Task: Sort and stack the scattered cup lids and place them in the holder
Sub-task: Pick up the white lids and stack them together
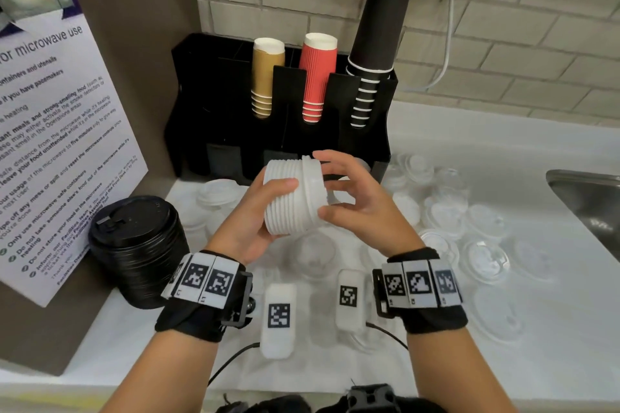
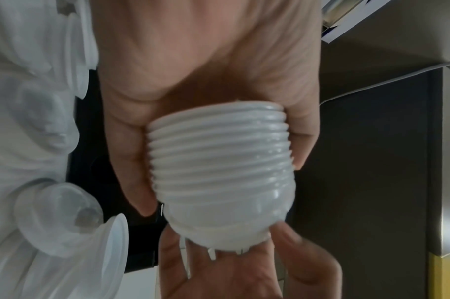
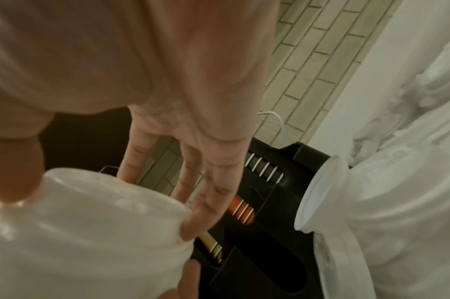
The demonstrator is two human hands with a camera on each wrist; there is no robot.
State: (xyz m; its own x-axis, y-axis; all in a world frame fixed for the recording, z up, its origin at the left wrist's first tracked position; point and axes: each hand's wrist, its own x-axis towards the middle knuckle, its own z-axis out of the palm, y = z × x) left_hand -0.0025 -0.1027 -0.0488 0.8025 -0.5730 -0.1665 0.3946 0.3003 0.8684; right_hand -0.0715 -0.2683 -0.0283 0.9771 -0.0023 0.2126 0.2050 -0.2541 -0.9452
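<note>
Stack (image 1: 292, 198) of white lids held sideways above table (image 1: 503, 151), axis left-right; gripped by left hand (image 1: 255, 221), end lid pinched by right hand (image 1: 355, 198).

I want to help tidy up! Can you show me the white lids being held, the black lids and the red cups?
white lid stack (image 1: 290, 199): head view, ribbed side.
black lid stack (image 1: 137, 245): head view, side wall.
red cups (image 1: 317, 77): head view, ribbed sleeve.
</note>
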